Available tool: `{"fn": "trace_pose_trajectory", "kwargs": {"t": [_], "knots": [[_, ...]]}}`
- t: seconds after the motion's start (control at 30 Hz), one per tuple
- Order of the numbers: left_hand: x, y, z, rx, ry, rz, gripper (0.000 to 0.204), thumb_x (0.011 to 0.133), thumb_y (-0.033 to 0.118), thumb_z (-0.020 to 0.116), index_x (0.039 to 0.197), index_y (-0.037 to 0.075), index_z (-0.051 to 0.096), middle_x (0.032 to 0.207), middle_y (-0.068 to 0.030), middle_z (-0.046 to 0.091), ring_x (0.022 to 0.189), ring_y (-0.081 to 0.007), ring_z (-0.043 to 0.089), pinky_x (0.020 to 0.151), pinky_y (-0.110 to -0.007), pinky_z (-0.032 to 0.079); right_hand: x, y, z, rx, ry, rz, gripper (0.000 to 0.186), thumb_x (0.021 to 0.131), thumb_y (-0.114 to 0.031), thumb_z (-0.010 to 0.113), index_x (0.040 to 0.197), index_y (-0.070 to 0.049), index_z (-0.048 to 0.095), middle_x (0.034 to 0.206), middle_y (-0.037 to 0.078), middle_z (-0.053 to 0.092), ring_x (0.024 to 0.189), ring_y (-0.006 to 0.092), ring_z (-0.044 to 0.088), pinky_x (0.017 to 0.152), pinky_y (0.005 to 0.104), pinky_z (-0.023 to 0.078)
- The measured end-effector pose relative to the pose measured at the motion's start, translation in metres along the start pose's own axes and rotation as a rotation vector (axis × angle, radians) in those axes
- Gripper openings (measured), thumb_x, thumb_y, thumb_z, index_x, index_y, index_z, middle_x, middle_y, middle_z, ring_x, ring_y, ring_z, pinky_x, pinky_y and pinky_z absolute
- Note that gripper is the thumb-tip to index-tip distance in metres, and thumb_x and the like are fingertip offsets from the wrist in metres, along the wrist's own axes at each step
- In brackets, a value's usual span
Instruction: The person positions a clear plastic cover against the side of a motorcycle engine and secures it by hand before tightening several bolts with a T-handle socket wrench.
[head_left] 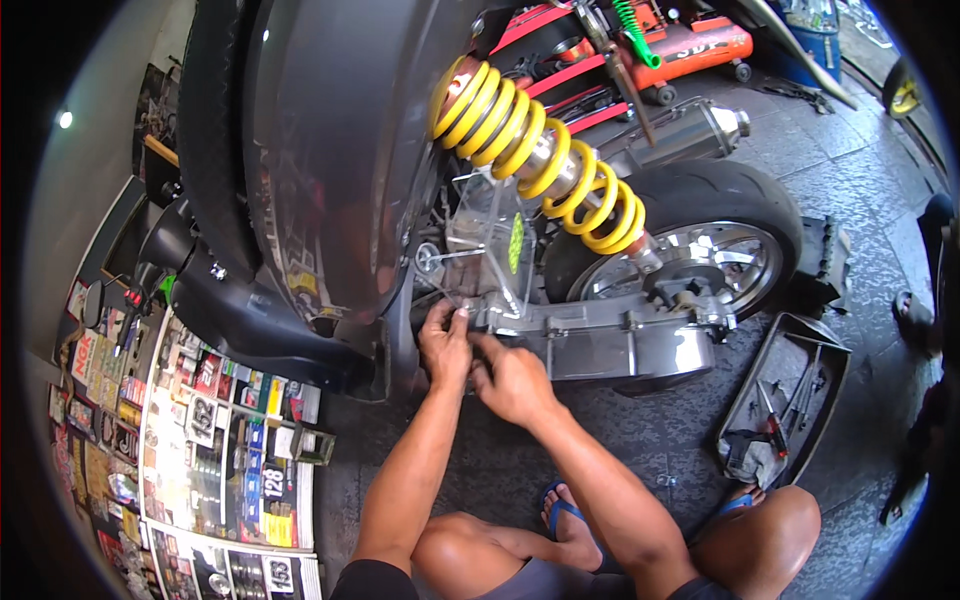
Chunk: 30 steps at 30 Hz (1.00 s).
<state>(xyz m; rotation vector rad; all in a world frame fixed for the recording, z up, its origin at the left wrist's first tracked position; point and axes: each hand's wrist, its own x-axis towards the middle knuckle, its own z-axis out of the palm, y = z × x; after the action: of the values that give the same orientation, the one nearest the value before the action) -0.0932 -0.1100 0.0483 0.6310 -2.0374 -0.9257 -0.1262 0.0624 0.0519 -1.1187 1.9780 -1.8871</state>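
Both of my hands work at the front end of a scooter's grey transmission case (pixel 590 345), just beside the dark body panel (pixel 330 150). My left hand (pixel 446 348) has its fingers closed against the case's front upper corner, the thumb pointing up; whatever they grip is hidden. Close on its right, my right hand (pixel 516 384) is curled with thumb and forefinger near the case's front end, and I cannot make out what is between them. Above the hands sits a clear plastic air-filter box (pixel 490 245). A yellow coil-spring shock absorber (pixel 545 160) slants down toward the rear wheel (pixel 710 250).
A metal tray (pixel 740 410) with a screwdriver (pixel 776 432) and other tools lies on the floor at right. Behind the wheel are an exhaust muffler (pixel 690 135), an orange air compressor (pixel 700 48) and a red tool rack (pixel 560 75). A stocked display shelf (pixel 230 450) stands at left.
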Motion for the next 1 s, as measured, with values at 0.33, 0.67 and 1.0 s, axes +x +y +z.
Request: {"fn": "trace_pose_trajectory", "kwargs": {"t": [0.33,0.67,1.0], "knots": [[-0.003,0.018,0.007,0.036,0.003,-0.013,0.018,0.090,0.005,0.064,0.106,-0.002,0.067,0.090,-0.0074,0.069,0.081,-0.0155,0.064,0.077,-0.031,0.050,-0.069,0.033,0.023,0.038,-0.006,0.083,0.019,0.087,-0.019,0.060,0.099,-0.006,0.067,0.084,0.021,0.070,0.081,0.0413,0.068,0.075,0.0523,0.053],[-0.010,0.033,0.013,0.007,-0.049,-0.055,0.019,0.093,0.007,0.061,0.110,-0.001,0.065,0.100,-0.0089,0.068,0.094,-0.0181,0.062,0.088,-0.032,0.048,-0.180,0.105,0.072,-0.377,-0.628,0.343,0.024,0.086,-0.025,0.059,0.102,-0.012,0.072,0.094,0.022,0.071,0.090,0.0404,0.069,0.081,0.0515,0.055],[0.018,-0.029,-0.016,0.005,-0.080,0.089,0.028,0.097,0.006,0.056,0.121,-0.008,0.058,0.115,-0.0170,0.066,0.106,-0.0249,0.063,0.097,-0.035,0.045,-0.254,0.134,0.062,-0.439,-0.746,0.501,0.031,0.089,-0.030,0.061,0.097,-0.004,0.075,0.103,0.018,0.073,0.101,0.0355,0.069,0.087,0.0474,0.055]]}}
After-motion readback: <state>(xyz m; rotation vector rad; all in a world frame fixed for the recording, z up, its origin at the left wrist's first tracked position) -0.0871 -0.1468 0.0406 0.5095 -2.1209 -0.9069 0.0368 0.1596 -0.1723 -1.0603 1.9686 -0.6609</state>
